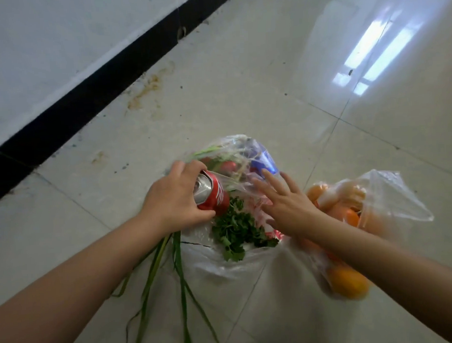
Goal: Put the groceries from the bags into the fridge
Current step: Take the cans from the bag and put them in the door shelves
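Left hand [173, 197] found gripping a red soda can [212, 194], fingers curled round its body, silver top tilted toward the camera, just above the mouth of a clear plastic bag [223, 259]. Right hand [286, 202] found over the same bag, fingers [270, 179] straight and spread wide, holding nothing, touching or nearly touching the bag's film; contact could not be confirmed. Bag seen resting on a pale tiled floor [242, 92]. Inside it noted: a bunch of leafy green herbs [235, 230], something red and round [228, 166], and a blue package [264, 162] at the far side. Long green stalks [180, 277] observed trailing out of the bag onto the floor. Second clear bag [391, 197] recorded just to the right, holding oranges [347, 282], partly blurred. White wall [46, 49] with black skirting [87, 97] noted at upper left.
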`<state>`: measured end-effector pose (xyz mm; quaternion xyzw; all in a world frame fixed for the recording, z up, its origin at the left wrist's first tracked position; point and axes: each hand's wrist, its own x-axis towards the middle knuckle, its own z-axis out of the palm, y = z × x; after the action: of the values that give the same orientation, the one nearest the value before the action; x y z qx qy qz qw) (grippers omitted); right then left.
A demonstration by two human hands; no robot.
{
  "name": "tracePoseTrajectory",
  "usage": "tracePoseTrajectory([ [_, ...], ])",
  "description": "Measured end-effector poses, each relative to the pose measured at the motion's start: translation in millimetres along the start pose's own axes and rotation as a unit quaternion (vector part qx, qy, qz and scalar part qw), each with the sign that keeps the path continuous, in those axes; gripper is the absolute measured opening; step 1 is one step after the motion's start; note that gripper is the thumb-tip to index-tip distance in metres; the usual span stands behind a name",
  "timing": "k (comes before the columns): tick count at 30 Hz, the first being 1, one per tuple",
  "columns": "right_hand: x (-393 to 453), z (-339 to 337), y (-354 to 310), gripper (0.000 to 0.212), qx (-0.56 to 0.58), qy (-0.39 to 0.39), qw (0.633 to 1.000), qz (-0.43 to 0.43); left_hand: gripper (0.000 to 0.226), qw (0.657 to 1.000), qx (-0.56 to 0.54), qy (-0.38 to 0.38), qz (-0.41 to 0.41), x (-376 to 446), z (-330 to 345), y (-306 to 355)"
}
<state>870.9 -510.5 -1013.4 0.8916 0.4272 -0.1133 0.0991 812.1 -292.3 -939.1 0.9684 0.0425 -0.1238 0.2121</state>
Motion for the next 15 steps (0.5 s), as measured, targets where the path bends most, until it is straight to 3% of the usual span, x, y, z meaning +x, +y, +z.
tracePoseTrajectory([
  [3, 25.0, -10.4, 16.5, 0.049, 0.0, -0.052, 0.988, 0.145, 0.076, 0.999, 0.029, 0.03, -0.011, 10.5, 1.0, 3.6],
  [6, 45.4, -25.4, 46.1, 0.042, 0.028, -0.025, 0.953, 0.301, 0.07, 0.994, 0.031, 0.102, 0.012, 25.4, 3.9, 8.7],
  [9, 49.7, -27.1, 63.4, 0.04, 0.043, -0.072, 0.925, 0.371, 0.067, 0.993, 0.033, 0.11, -0.001, 40.1, 7.5, 13.5],
  [11, 49.3, -22.9, 57.4, 0.037, 0.043, -0.063, 0.953, 0.292, 0.066, 0.995, 0.049, 0.087, -0.021, 46.1, 9.7, 14.9],
  [13, 48.1, -12.8, 48.9, 0.028, 0.021, 0.082, 0.989, 0.122, 0.066, 0.995, 0.047, 0.089, -0.021, 49.5, 11.5, 13.5],
  [15, 44.7, -3.5, 45.7, 0.023, 0.057, 0.16, 0.985, -0.005, 0.066, 0.995, 0.042, 0.089, -0.018, 51.5, 11.9, 11.6],
])
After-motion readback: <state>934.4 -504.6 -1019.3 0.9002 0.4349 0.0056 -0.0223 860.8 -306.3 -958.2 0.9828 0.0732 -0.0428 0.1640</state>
